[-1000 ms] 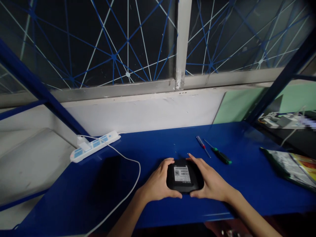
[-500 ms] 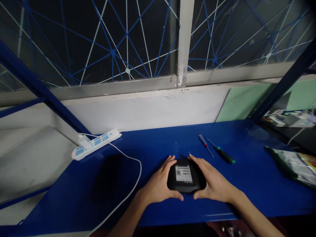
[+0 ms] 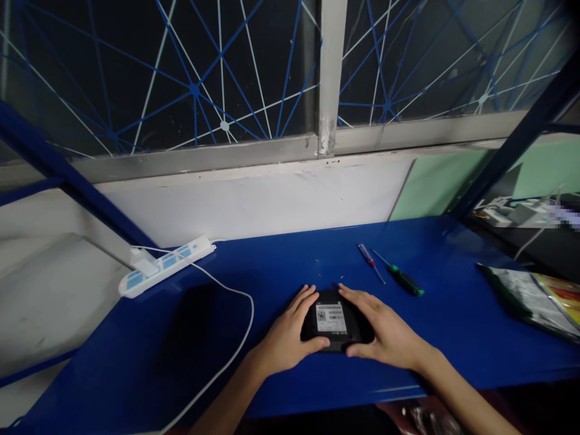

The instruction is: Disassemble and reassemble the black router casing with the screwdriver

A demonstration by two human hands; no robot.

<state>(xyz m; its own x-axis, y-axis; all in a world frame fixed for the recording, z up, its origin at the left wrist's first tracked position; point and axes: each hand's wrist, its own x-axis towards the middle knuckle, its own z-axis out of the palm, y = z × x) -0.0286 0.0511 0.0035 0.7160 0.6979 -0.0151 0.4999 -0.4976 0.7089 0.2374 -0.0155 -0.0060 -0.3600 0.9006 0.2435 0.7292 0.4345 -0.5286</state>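
Observation:
A flat black electronic device (image 3: 356, 329) with rounded sides lies on the blue table, its white printed label (image 3: 330, 318) facing up. Around its left side is my left hand (image 3: 290, 329), fingers along the far left corner and thumb on the near edge. My right hand (image 3: 384, 329) grips the opposite side in the same way, with its thumb at the near edge too. Beyond the device lie a few tiny pale slivers, too small to name. Farther right are a slim screwdriver (image 3: 371, 264) with a red collar and a green-and-black screwdriver (image 3: 405, 280).
A white power strip (image 3: 170, 266) with a plug in it stands at the back left. Its white cable (image 3: 247, 326) curves across the blue table (image 3: 290, 386). A dark flat shape lies left of the cable. On the right is a shiny plastic packet (image 3: 530, 299).
My thumbs have moved from in front of the device onto its near edge. The whole view has shifted slightly, and the screwdrivers have stayed where they lay.

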